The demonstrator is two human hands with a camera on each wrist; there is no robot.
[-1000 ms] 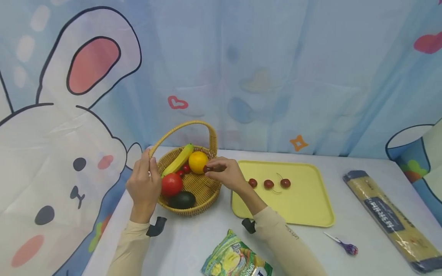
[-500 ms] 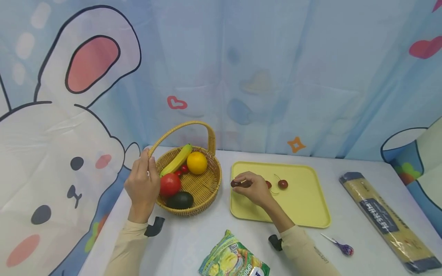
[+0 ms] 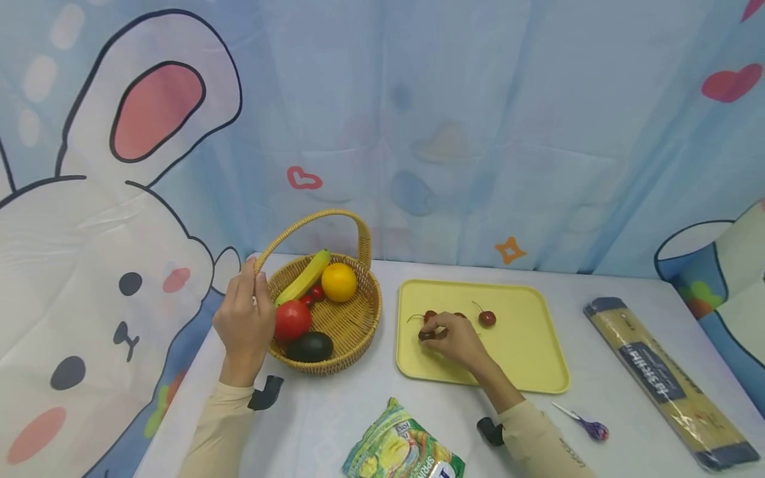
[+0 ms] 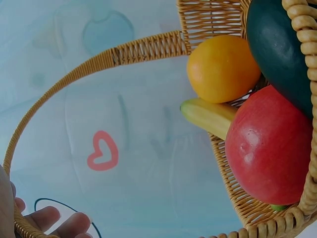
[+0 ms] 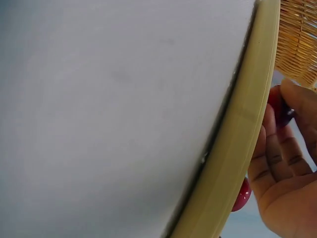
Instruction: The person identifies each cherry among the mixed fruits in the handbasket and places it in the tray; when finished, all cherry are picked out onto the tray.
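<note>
My left hand grips the left side of the handle of a wicker basket. In the basket lie a banana, an orange, a red round fruit, a dark green avocado-shaped fruit and two small cherries. Low over the left part of a yellow tray, my right hand pinches a dark red cherry between thumb and fingers. Other cherries with stems lie on the tray close by, one partly hidden behind the hand.
A green packet lies at the front of the white table. To the right are a lollipop and a long noodle packet. Behind the table hangs a printed blue curtain.
My right hand has carried the cherry from the basket's right rim rightward to the tray and lowered it there. The left hand has kept its hold on the handle.
</note>
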